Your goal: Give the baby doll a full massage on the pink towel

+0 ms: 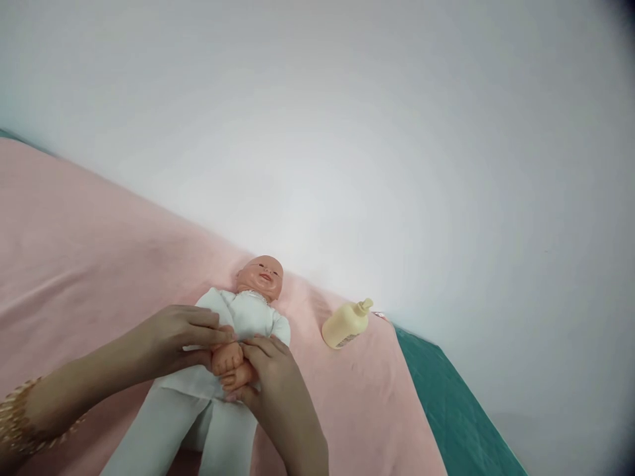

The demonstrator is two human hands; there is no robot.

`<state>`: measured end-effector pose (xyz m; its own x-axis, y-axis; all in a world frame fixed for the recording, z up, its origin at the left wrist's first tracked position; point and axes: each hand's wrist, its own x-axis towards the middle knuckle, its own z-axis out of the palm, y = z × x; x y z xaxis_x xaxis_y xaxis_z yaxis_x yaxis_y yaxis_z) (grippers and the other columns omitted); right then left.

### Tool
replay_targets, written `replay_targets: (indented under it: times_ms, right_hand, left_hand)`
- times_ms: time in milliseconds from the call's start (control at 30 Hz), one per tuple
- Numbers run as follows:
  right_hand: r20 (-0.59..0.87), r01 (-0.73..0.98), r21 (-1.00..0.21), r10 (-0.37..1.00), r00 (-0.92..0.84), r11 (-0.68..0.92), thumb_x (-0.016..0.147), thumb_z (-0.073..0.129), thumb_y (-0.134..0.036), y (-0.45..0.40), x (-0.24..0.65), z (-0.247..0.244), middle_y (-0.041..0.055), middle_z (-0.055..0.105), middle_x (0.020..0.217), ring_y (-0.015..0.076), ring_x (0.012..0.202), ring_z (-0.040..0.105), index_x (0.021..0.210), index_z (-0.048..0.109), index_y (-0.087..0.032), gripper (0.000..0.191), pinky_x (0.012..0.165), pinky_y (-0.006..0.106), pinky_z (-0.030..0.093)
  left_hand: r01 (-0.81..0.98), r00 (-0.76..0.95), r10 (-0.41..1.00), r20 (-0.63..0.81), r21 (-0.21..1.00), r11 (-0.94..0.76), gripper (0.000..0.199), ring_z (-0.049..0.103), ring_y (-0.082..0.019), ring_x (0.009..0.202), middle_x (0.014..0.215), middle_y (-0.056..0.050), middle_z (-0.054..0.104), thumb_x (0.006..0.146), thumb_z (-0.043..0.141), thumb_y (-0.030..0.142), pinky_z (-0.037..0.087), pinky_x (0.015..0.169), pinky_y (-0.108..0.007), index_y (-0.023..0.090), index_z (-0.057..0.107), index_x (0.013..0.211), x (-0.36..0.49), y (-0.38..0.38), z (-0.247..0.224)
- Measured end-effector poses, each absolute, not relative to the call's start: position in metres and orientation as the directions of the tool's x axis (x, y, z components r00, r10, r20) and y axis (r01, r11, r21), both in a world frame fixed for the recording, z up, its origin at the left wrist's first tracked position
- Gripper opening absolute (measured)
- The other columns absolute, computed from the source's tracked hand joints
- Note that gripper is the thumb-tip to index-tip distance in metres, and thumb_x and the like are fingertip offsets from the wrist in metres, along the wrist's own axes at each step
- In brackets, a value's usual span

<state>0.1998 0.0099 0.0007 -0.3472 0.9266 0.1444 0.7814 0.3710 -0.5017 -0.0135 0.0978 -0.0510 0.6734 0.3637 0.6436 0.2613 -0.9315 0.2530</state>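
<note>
A baby doll (251,317) in a white long-sleeved top and white trousers lies on its back, its head toward the wall. Its two hands are brought together, crossed over its belly. My left hand (186,337) grips one of the doll's hands from the left, fingers on top and thumb below. From the right, my right hand (272,370) is closed round the doll's other hand. A pale yellow pump bottle (344,325) stands to the right of the doll, apart from both my hands.
Under the doll is a pink sheet (357,403) with some creases. Green bedding (446,396) shows past its right edge. A plain white wall (317,132) rises directly behind the doll's head and the bottle. A beaded bracelet (20,416) circles my left wrist.
</note>
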Motion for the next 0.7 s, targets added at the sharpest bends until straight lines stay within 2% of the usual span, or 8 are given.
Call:
replay_targets:
  times_ms: [233,333,433,500,600,700]
  right_hand:
    - [0.108,0.79,-0.498,0.929,-0.353,0.358,0.08,0.075,-0.02,0.011,0.2,0.001,0.0049,0.069,0.118,0.0237,0.116,0.06,0.115,0.068,-0.019,0.036,0.112,0.042,0.037]
    - [0.119,0.794,-0.505,0.938,-0.325,0.339,0.078,0.075,-0.016,0.007,0.205,0.01,0.0053,0.069,0.12,0.0239,0.114,0.06,0.116,0.067,-0.019,0.039,0.108,0.042,0.041]
    - [0.103,0.798,-0.558,0.973,-0.208,0.23,0.076,0.072,-0.008,0.001,0.22,0.025,0.0038,0.068,0.12,0.0227,0.113,0.061,0.117,0.066,-0.021,0.043,0.104,0.038,0.044]
    - [0.084,0.806,-0.583,0.994,-0.066,0.103,0.075,0.067,-0.003,-0.005,0.237,0.034,0.0033,0.068,0.118,0.0224,0.113,0.061,0.116,0.065,-0.023,0.045,0.1,0.036,0.046]
    - [0.03,0.81,-0.565,0.978,0.208,-0.155,0.073,0.061,-0.003,-0.012,0.269,0.037,0.0051,0.069,0.111,0.0235,0.105,0.064,0.11,0.065,-0.023,0.042,0.088,0.034,0.049]
    - [-0.008,0.791,-0.542,0.943,0.332,-0.283,0.074,0.057,-0.005,-0.016,0.303,0.025,0.0039,0.071,0.095,0.0226,0.089,0.067,0.097,0.062,-0.023,0.03,0.073,0.031,0.049]
  left_hand:
    - [0.204,0.684,0.382,0.621,0.34,-0.918,0.021,0.06,-0.01,0.066,0.078,0.002,0.067,0.098,0.054,0.029,0.043,0.062,-0.019,0.026,0.072,0.108,-0.015,0.098,-0.05]
    - [0.264,0.653,0.517,0.553,0.473,-0.84,0.02,0.051,-0.008,0.057,0.07,0.004,0.063,0.093,0.059,0.029,0.039,0.054,-0.018,0.026,0.072,0.109,-0.02,0.095,-0.042]
    - [0.401,0.506,0.755,0.417,0.661,-0.634,0.024,0.047,-0.01,0.055,0.064,0.004,0.059,0.09,0.061,0.039,0.036,0.051,-0.019,0.024,0.073,0.104,-0.03,0.09,-0.023]
    - [0.469,0.358,0.863,0.358,0.73,-0.497,0.034,0.048,-0.012,0.057,0.064,0.003,0.058,0.087,0.061,0.049,0.037,0.053,-0.021,0.023,0.072,0.106,-0.038,0.088,-0.009]
    - [0.57,0.11,0.948,0.297,0.762,-0.305,0.045,0.049,-0.014,0.061,0.069,0.002,0.061,0.082,0.062,0.06,0.038,0.056,-0.023,0.024,0.069,0.109,-0.053,0.089,0.003]
    - [0.647,-0.024,0.966,0.258,0.741,-0.182,0.051,0.054,-0.017,0.066,0.071,0.002,0.062,0.077,0.064,0.064,0.038,0.06,-0.024,0.023,0.067,0.108,-0.073,0.101,-0.002]
